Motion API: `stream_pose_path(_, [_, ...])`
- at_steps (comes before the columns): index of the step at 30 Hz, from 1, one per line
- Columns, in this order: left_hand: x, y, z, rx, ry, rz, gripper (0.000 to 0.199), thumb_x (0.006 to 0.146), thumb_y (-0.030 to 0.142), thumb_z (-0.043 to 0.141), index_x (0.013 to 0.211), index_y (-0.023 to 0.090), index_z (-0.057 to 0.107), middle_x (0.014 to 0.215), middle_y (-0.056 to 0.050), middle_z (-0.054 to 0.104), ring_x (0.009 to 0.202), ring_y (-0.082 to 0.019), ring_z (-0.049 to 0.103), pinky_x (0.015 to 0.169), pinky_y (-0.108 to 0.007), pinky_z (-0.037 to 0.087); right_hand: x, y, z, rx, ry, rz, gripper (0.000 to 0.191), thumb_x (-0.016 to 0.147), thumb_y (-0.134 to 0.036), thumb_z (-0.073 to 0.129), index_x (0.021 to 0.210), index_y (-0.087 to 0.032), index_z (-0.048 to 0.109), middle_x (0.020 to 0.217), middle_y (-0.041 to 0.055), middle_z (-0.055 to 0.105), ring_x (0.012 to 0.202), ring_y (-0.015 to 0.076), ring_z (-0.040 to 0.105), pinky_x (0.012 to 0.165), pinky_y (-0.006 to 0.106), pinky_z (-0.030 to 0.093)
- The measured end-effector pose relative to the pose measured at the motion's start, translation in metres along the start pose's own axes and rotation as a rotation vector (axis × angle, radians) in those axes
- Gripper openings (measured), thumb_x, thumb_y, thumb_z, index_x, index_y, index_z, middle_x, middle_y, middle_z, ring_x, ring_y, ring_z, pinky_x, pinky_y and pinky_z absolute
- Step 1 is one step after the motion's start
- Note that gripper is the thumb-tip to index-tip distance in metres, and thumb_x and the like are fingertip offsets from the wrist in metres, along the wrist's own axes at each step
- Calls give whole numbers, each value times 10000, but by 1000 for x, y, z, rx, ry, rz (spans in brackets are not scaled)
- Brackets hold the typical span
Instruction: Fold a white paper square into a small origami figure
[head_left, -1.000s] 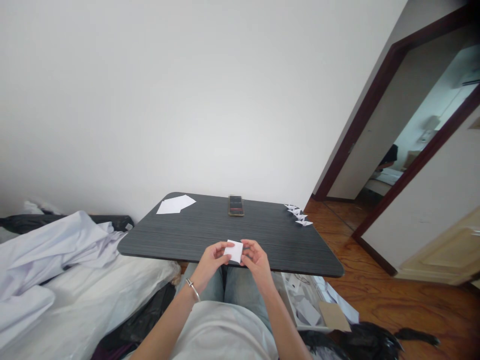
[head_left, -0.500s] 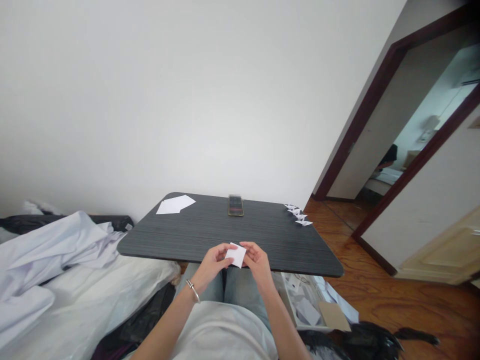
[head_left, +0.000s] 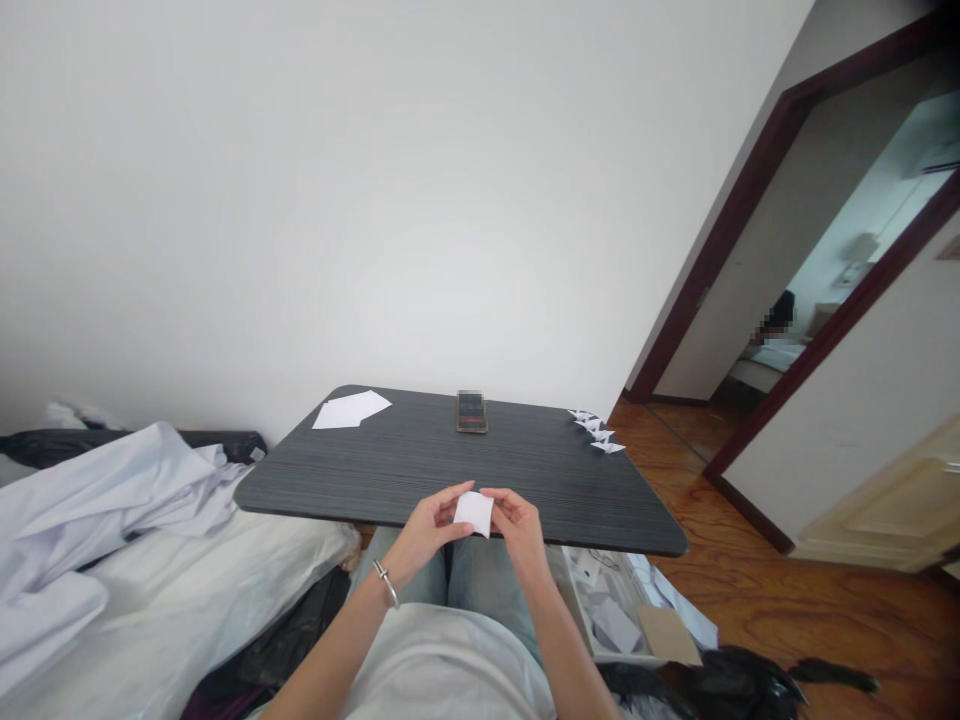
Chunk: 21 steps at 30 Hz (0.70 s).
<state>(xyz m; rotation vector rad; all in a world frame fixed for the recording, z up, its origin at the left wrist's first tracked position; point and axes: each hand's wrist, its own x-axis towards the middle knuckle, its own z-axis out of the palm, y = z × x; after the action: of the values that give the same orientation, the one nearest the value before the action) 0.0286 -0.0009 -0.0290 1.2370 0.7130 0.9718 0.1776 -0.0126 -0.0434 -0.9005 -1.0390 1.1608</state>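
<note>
A small white square of folded paper (head_left: pixel 474 512) is held between both hands at the near edge of the dark table (head_left: pixel 337 480). My left hand (head_left: pixel 433 520) pinches its left side, thumb at the lower corner and index finger at the top. On the right edge, my right hand (head_left: pixel 517 518) grips the paper with thumb and fingertips. The sheet looks slightly curved. Several small folded paper cranes (head_left: pixel 598 432) stand in a row at the table's right side. Flat white sheets (head_left: pixel 349 410) lie at the far left.
A phone (head_left: pixel 472 412) lies at the table's back, near the white wall. Below the table on the right is a box (head_left: pixel 611 620) with papers inside. White cloth and plastic (head_left: pixel 150 490) are heaped on the left. A doorway opens at the right.
The paper has turned slightly between my hands, from a diamond-like tilt to nearly upright. My fingers have shifted a little along its edges.
</note>
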Motion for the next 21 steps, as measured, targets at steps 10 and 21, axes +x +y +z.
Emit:
stream_pose_path(10, [-1, 0, 0, -13, -23, -10, 681, 560, 176, 736, 1189, 125, 477, 1120, -143, 567, 929, -219, 564, 832, -341, 410, 1, -1, 0, 17, 3, 14, 181, 642, -293, 647, 779, -174, 649, 687, 25, 679, 592, 165, 615, 506, 251, 487])
stream_pose_path(21, [0, -2, -1, 7, -41, 1, 669, 577, 184, 727, 1194, 135, 474, 1116, -133, 570, 919, -207, 566, 843, -338, 397, 0, 0, -1, -11, 3, -5, 181, 655, -293, 630, 790, -171, 636, 696, 27, 677, 601, 165, 614, 504, 247, 487])
